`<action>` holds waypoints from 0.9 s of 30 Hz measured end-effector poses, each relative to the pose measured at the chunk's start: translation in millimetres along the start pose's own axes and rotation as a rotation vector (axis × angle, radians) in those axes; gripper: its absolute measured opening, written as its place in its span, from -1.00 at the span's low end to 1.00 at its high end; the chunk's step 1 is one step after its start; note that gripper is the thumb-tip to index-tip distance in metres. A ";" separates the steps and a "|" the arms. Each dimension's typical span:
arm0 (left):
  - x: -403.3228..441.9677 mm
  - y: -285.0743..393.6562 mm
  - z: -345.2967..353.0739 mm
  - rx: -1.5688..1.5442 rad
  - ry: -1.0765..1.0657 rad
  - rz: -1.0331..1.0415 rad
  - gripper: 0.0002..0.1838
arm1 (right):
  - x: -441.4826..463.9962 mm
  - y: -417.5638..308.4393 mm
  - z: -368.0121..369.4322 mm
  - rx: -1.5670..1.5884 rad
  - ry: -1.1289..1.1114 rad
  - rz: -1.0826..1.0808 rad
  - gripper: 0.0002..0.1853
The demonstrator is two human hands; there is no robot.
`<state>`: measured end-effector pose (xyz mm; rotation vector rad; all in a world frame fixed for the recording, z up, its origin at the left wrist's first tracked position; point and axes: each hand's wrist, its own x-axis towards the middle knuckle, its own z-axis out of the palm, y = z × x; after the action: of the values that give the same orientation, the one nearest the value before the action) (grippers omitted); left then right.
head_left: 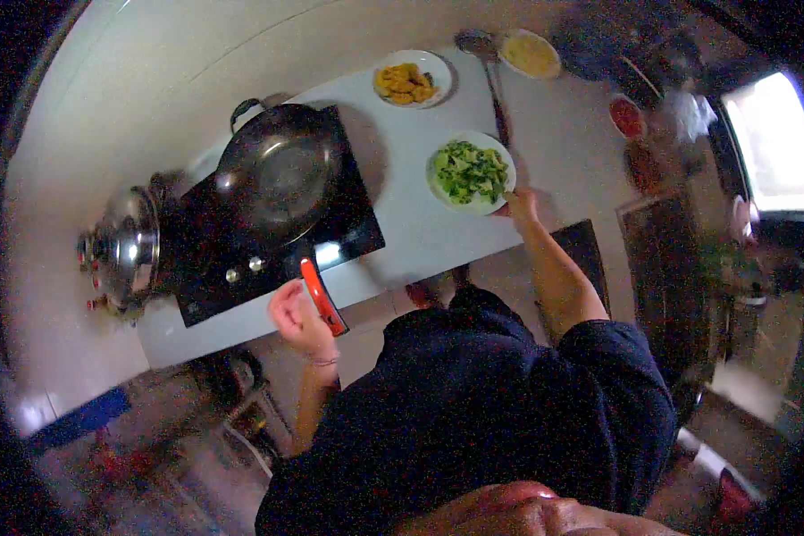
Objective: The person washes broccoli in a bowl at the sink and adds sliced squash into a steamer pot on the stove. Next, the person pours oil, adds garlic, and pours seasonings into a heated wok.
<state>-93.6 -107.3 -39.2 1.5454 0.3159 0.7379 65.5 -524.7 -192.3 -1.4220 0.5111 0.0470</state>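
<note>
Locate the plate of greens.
In the head view, the plate of greens is right of the wok, with the person's right hand holding its rim.

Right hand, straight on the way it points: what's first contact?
The plate of chopped greens: the right hand is already at its rim. Whether the plate rests on the counter or is lifted is hard to tell.

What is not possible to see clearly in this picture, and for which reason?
All in the head view:
- Some fingers of the right hand: hidden by the plate.
- Hob surface beneath the wok: covered by it.
- Whether the left hand touches the orange handle: overlap and blur.
- Red food at right: too small, blurred.
</note>
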 end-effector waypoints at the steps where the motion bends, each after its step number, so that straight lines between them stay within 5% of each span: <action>1: -0.7 -3.0 12.4 -0.012 -0.130 -0.112 -0.78 | -11.9 4.5 -9.4 -0.002 0.018 -0.022 -0.76; 3: 3.1 -12.5 46.4 0.112 -0.467 -0.022 -0.78 | -51.3 -4.7 -24.5 0.069 -0.017 0.015 -0.75; 7: -41.2 -68.0 126.6 -0.119 -0.935 -0.522 -0.55 | -128.0 -14.6 -48.4 0.021 0.093 -0.057 -0.74; 10: -82.6 -14.8 185.6 -0.161 -1.213 -0.710 -0.48 | -165.7 7.7 -100.0 -0.049 0.068 -0.090 -0.78; 14: -147.1 21.6 229.6 -0.213 -1.200 -0.497 -0.55 | -243.6 -27.0 -129.3 0.140 0.155 -0.121 -0.77; 17: -197.5 28.8 268.4 -0.188 -1.313 -0.632 -0.57 | -275.7 -24.8 -191.2 0.194 0.194 -0.109 -0.73; 19: -88.3 39.3 241.7 -0.084 -1.251 -0.940 -0.58 | -255.2 -66.9 -103.0 -0.002 0.264 -0.081 -0.72; 20: -82.6 33.8 241.0 -0.141 -1.309 -0.915 -0.59 | -258.8 -75.6 -108.1 -0.091 0.300 -0.105 -0.72; 21: -81.7 25.4 243.0 -0.149 -1.318 -0.920 -0.60 | -240.5 -41.3 -136.3 0.161 0.338 -0.091 -0.72; 23: -74.4 -0.2 240.9 -0.053 -1.353 -0.860 -0.62 | -225.5 -67.8 -170.0 -0.372 0.688 0.093 -0.70; 27: -72.9 -50.6 267.6 0.153 -1.435 -0.662 -0.65 | -178.1 -91.7 -216.6 -0.409 0.946 -0.177 -0.69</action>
<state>28.7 -354.9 -96.2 1.6007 -0.2182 -0.9570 -130.1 -697.7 -55.1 -1.8460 1.1900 -0.7313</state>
